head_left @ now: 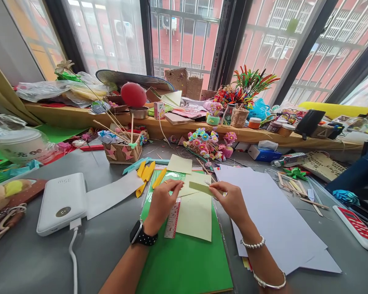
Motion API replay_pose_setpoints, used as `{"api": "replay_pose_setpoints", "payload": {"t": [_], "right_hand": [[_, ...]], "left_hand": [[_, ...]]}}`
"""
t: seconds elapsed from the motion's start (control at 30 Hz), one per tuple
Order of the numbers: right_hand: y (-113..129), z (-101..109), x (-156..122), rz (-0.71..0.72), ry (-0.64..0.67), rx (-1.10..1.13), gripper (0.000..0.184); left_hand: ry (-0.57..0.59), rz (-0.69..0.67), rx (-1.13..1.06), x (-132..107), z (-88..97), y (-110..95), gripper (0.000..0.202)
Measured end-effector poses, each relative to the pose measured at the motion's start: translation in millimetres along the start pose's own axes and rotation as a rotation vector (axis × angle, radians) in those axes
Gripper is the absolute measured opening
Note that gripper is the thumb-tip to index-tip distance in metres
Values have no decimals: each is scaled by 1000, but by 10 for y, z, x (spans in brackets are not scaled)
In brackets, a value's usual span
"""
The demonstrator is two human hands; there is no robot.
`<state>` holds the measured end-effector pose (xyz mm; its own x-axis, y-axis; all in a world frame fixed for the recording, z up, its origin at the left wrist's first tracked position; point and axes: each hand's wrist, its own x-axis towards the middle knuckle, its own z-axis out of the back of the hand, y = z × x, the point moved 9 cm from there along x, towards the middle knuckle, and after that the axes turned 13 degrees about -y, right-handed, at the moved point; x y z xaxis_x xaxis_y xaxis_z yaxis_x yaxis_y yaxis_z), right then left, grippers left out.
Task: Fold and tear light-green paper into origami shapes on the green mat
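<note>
My right hand [228,199] pinches a small pale green paper strip [200,187] between thumb and fingertips, and a thin dark tip shows beside it. My left hand [164,200] is closed in a pinch at the strip's left, apart from it; what its fingertips hold, if anything, I cannot make out. Beneath both hands lie pale green paper sheets [194,218] and a pink patterned ruler [172,222], partly hidden by my left hand. They rest on a stack of green paper [184,265] in a clear sleeve. Another pale green piece [180,164] lies just beyond.
Yellow folded paper strips [145,175] lie left of the green stack, near a white power bank [62,203] with a cable. White sheets [263,220] spread on the right. A cardboard box [122,153] and pipe-cleaner flowers [204,143] stand behind, below a cluttered sill.
</note>
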<state>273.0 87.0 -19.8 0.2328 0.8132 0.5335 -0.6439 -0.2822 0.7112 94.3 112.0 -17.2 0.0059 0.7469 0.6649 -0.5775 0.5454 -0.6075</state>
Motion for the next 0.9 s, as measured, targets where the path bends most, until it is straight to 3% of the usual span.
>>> {"api": "replay_pose_setpoints", "payload": {"t": [0.1,0.23,0.3,0.6,0.7,0.9], "right_hand": [[49,-47,-20,36,34,13,13],[219,-190,-100,141,123,28,13],[257,-224,-120,170,140,5,14],[38,40,8,115,-41,-117,17],[75,55,0,138,-87,-79,16],[224,-220,-112,249,100,-120,13]], "left_hand": [[-84,-50,8,-5,46,-48,18],[168,-183,3,-162,-255,-233,18],[221,-179,51,-209,-322,-234,19],[172,-108,129,-169,-241,-132,20],[163,-119,131,-174,-234,-154,19],[173,-181,98,-184,-245,-222,19]]}}
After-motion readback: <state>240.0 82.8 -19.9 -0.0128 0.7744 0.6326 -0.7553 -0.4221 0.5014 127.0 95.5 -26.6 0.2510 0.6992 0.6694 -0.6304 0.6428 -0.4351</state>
